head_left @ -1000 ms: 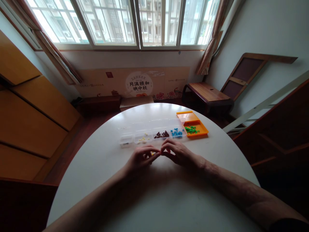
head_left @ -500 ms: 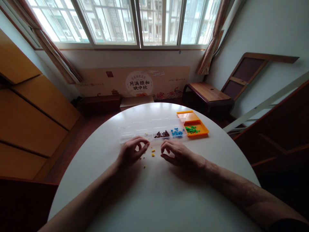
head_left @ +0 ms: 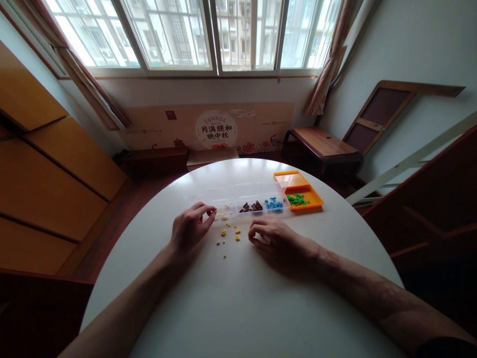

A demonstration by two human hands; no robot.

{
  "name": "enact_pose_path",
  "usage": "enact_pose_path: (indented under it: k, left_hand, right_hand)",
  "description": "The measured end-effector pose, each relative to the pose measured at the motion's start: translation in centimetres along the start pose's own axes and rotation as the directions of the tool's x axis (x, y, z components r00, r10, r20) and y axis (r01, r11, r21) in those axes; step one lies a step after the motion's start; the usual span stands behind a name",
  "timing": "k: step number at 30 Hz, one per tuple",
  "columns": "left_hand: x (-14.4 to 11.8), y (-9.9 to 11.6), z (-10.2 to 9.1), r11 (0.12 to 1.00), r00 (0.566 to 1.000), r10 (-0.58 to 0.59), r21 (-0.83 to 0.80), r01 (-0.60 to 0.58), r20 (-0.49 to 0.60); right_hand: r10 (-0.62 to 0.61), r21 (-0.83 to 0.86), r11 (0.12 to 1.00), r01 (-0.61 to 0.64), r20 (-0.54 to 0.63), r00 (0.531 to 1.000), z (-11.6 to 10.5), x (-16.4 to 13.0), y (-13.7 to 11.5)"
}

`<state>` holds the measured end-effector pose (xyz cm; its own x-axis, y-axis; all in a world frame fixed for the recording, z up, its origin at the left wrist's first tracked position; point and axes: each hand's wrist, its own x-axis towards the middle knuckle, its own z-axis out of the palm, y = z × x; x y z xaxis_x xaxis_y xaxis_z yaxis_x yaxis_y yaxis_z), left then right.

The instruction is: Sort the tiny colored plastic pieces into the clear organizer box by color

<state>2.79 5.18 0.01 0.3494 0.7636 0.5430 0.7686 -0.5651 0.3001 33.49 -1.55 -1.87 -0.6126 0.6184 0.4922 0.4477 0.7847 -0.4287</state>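
Note:
My left hand (head_left: 191, 229) hovers at the left end of a clear compartment box (head_left: 238, 198), thumb and forefinger pinched close together over a compartment. Whether a piece sits between them is too small to tell. My right hand (head_left: 274, 239) rests on the white round table (head_left: 242, 303), fingers loosely curled, with nothing seen in it. Several tiny yellow pieces (head_left: 227, 233) lie scattered on the table between my hands. The box holds pale yellow pieces (head_left: 222, 215), dark brown pieces (head_left: 250, 207) and blue pieces (head_left: 274, 204).
An orange tray (head_left: 311, 198) with green pieces (head_left: 295, 200) adjoins the box's right end. Beyond the table are a low wooden bench (head_left: 320, 144), a printed cardboard panel (head_left: 216, 128) under the window, and wooden cabinets (head_left: 44, 189) at left.
My hands were touching fingertip to fingertip; they have parted. The left hand moved left and forward to the box, uncovering yellow pieces on the table. The right hand stayed nearly still.

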Motion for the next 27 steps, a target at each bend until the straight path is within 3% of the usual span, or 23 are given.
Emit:
enact_pose_path:
  k: [5, 11, 27]
  left_hand:
    - [0.2, 0.2, -0.8, 0.992, 0.994, 0.094, -0.087, -0.089, 0.056]
    - [0.0, -0.1, -1.0, 0.918, 0.906, 0.36, -0.258, -0.302, 0.221]
    - [-0.3, 0.3, -1.3, 0.922, 0.881, 0.333, -0.314, -0.228, 0.336]
  right_hand:
    - [0.012, 0.009, 1.0, -0.012, 0.013, 1.0, -0.1, -0.2, 0.0]
    - [0.029, -0.006, 1.0, -0.029, 0.022, 0.999, 0.2, -0.5, 0.3]
    - [0.001, -0.013, 1.0, -0.001, 0.017, 1.0, 0.3, -0.4, 0.5]
